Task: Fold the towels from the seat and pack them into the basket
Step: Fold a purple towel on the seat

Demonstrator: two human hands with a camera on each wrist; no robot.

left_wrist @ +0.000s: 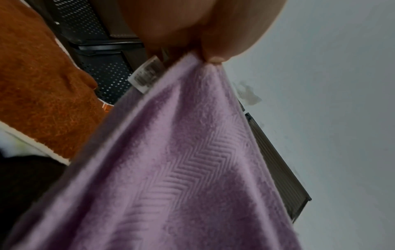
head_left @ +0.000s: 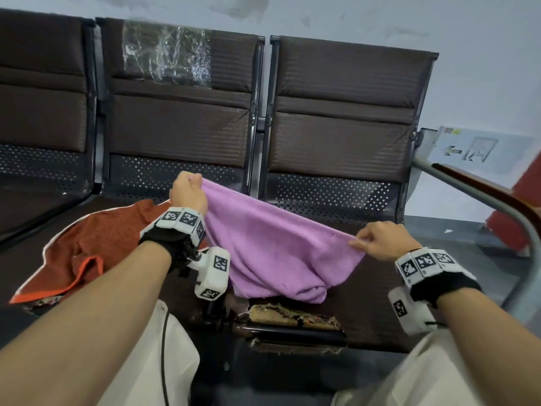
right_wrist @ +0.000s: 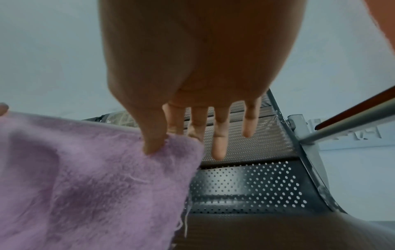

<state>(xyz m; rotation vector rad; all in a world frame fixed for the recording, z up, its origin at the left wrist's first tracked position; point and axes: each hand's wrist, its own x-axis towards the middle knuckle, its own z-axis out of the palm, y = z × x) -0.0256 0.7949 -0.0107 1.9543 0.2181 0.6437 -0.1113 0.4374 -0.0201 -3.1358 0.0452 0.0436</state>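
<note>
A lilac towel (head_left: 272, 244) hangs stretched between my two hands above the brown seat (head_left: 369, 317), its lower part bunched on the seat's front. My left hand (head_left: 188, 190) grips one top corner in a fist; in the left wrist view the towel (left_wrist: 181, 169) hangs from the fingers, a white label (left_wrist: 146, 76) beside them. My right hand (head_left: 373, 240) pinches the other top corner with thumb and forefinger; in the right wrist view the towel (right_wrist: 85, 177) sits under the thumb (right_wrist: 152, 138), the other fingers straight. An orange-brown towel (head_left: 87, 253) lies crumpled on the seat to the left. No basket is in view.
Three joined dark brown seats with perforated metal backs (head_left: 336, 197) stand against a pale wall. The front edge of the seat cushion is torn (head_left: 292, 316). A metal and wood armrest (head_left: 497, 212) curves at the right. My light trousers (head_left: 152, 361) show below.
</note>
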